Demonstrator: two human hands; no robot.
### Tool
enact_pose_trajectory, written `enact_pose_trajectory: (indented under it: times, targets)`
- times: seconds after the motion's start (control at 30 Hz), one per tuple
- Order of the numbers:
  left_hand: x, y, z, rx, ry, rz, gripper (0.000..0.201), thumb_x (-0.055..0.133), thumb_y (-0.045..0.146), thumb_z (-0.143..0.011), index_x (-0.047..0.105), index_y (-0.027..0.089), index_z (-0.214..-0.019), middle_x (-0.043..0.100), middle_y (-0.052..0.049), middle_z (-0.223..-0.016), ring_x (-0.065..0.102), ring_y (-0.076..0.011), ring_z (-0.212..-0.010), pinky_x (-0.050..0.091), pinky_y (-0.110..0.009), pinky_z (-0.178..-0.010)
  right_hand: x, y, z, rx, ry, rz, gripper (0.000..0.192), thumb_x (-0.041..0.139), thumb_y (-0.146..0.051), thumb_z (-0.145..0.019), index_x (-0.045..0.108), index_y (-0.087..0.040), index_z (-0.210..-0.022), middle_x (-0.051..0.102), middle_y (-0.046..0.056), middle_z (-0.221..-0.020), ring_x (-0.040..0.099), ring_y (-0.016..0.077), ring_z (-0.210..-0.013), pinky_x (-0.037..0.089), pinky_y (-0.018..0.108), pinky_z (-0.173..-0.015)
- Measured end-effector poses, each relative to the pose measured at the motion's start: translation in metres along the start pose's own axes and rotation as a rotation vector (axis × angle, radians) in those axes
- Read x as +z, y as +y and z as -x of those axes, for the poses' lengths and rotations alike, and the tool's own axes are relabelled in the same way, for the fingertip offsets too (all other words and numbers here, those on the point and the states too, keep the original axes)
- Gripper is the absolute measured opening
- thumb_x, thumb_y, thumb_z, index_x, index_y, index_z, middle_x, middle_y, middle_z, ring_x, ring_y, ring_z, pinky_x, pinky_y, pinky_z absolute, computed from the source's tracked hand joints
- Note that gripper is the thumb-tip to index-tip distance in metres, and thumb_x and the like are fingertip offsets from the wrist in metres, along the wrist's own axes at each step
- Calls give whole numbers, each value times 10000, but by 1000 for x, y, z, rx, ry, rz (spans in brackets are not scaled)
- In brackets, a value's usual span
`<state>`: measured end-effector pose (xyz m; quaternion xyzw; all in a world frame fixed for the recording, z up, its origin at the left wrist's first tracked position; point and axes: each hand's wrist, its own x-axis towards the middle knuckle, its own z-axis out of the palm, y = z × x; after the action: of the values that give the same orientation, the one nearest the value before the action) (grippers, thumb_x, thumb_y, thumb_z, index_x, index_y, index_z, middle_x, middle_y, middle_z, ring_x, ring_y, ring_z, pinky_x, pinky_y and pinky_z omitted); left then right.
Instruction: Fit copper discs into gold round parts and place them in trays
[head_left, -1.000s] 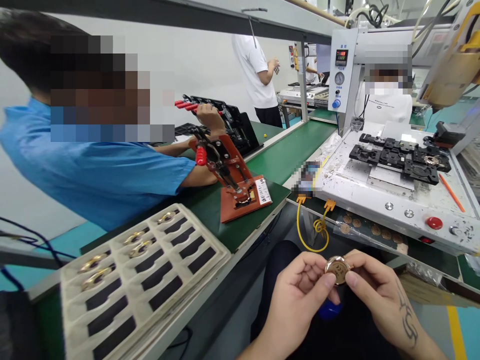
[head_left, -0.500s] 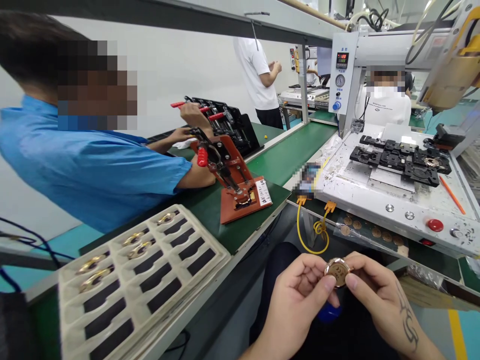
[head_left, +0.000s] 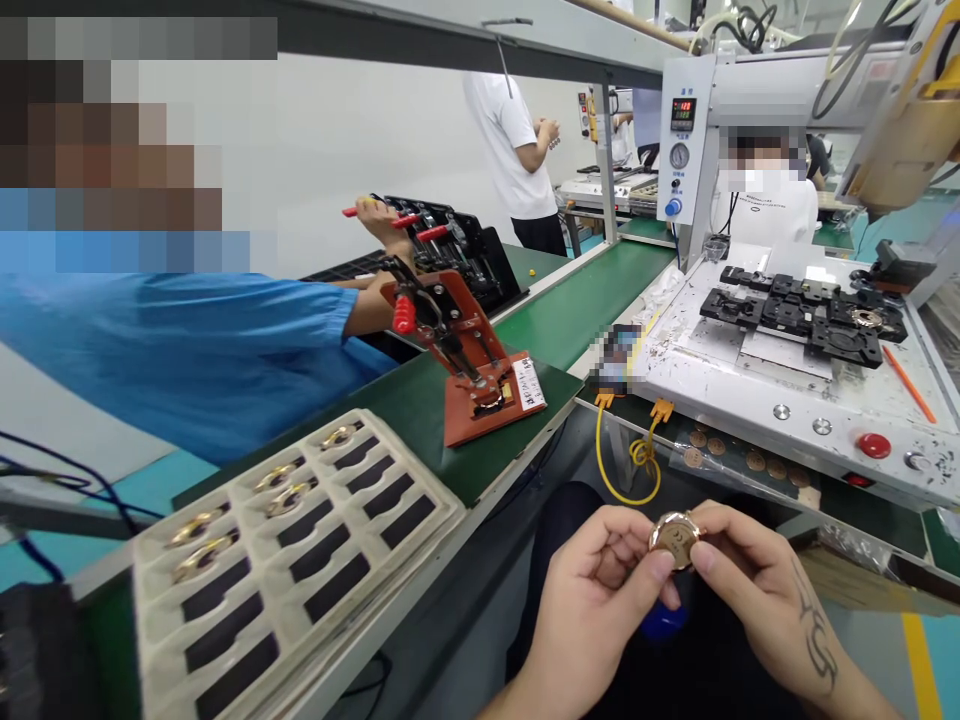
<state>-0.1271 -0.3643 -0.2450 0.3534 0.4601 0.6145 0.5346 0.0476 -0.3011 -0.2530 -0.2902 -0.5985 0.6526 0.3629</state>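
Green bench (head_left: 435, 410) carries slotted tray (head_left: 300, 540) and orange press (head_left: 480, 385).

Open passage lies along the green worktop (head_left: 592, 300) between the red clamp fixture (head_left: 480, 370) and the white machine bed (head_left: 780, 380); the slotted tray (head_left: 300, 540) and a co-worker's arm (head_left: 360, 310) obstruct the left side

Both hands (head_left: 675, 590) low at centre – fingertips (head_left: 660, 565) pinched together, palms inward
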Motion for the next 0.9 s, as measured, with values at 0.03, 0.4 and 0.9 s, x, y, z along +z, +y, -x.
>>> enact_pose_trajectory:
  times: [0.03, 0.4, 0.9]
  targets:
    - [0, 0, 0, 5, 1, -2, 323, 897, 417, -907, 697, 164, -909, 746, -4, -746, 696, -110, -619, 574, -211, -646, 0, 0, 0, -1, -1, -3, 211, 689, -432, -1082, 783, -246, -1049, 762, 44, -1024, 687, 212, -966, 553, 292, -886]
    - [1, 2, 0, 4, 6, -30, 327, 894, 434, -905, 702, 169, -905, 742, -3, -737, 695, -114, -607, 577, -217, -640, -1, 2, 1, -1, 0, 2, 229, 685, -441, -1080, 801, -243, -1071, 771, 50, -1021, 694, 218, -953, 562, 302, -885]
    - [1, 2, -1, -37, 11, -4, 372, 925, 463, -864, 703, 165, -884, 727, 4, -731, 697, -114, -595, 552, -214, -631, -2, 4, 2, 13, 0, 28, 202, 688, -433, -1082, 802, -267, -1099, 752, 20, -973, 676, 200, -928, 541, 269, -849]
